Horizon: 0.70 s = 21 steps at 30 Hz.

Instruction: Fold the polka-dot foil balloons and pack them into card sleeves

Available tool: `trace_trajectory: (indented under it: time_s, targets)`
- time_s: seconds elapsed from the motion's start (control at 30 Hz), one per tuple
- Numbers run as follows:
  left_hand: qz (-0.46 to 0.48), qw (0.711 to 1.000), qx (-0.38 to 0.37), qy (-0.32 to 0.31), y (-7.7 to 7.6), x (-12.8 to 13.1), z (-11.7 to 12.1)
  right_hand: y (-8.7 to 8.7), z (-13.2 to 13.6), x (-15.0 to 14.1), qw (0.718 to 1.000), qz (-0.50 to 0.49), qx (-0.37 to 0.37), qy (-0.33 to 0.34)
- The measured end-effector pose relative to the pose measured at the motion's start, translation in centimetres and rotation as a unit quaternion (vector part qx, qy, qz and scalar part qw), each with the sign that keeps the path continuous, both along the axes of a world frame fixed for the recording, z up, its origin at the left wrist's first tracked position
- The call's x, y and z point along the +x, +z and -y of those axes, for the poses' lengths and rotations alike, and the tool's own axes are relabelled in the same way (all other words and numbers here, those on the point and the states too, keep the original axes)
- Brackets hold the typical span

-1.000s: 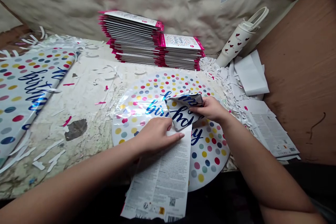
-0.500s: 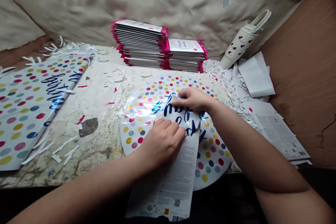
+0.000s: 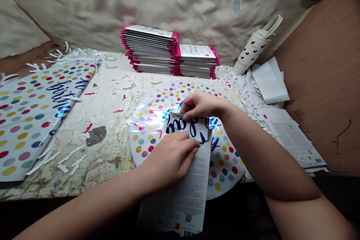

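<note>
My left hand (image 3: 174, 155) is closed on the upper end of a white printed packet (image 3: 194, 180), which slants down past the table edge. A folded foil balloon (image 3: 185, 125) with dark blue lettering pokes out of the packet's top. Its far edge is pinched between the thumb and fingers of my right hand (image 3: 201, 105). Beneath both hands lies a flat round foil balloon (image 3: 225, 165) with coloured dots and blue lettering, partly covered by the packet and my arms.
Dotted foil balloons (image 3: 25, 123) lie flat at the left. Two stacks of pink-edged packets (image 3: 152, 52) stand at the back beside a white tumbler (image 3: 250, 52). Paper shreds (image 3: 236, 86) are heaped nearby, and printed packets (image 3: 298, 138) lie at the right.
My right hand has shifted slightly left, gripping the far edge of the folded balloon, which now lies flatter and squarer at the packet's mouth. My left hand stays on the packet.
</note>
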<state>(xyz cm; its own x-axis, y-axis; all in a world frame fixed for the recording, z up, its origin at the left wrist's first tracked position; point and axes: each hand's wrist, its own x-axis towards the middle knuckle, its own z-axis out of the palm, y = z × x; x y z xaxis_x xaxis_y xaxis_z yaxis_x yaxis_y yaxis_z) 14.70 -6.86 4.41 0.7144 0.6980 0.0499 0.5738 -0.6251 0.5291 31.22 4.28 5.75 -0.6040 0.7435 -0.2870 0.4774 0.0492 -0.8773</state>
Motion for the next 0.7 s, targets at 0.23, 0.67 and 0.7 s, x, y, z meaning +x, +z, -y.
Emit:
trace_trajectory:
  time_s: [0.23,0.67,0.7]
  targets:
    - [0.014,0.999,0.036,0.024,-0.3,0.3,0.7,0.5,3.0,-1.2,0.993,0.099,0.054,0.046]
    - [0.148,0.941,0.301,0.048,3.6,-2.5,-0.7,0.5,9.3,2.2,0.952,-0.245,0.127,-0.134]
    - [0.166,0.934,0.308,0.076,3.4,-2.8,-0.5,0.0,9.9,1.9,0.941,-0.264,0.131,-0.166]
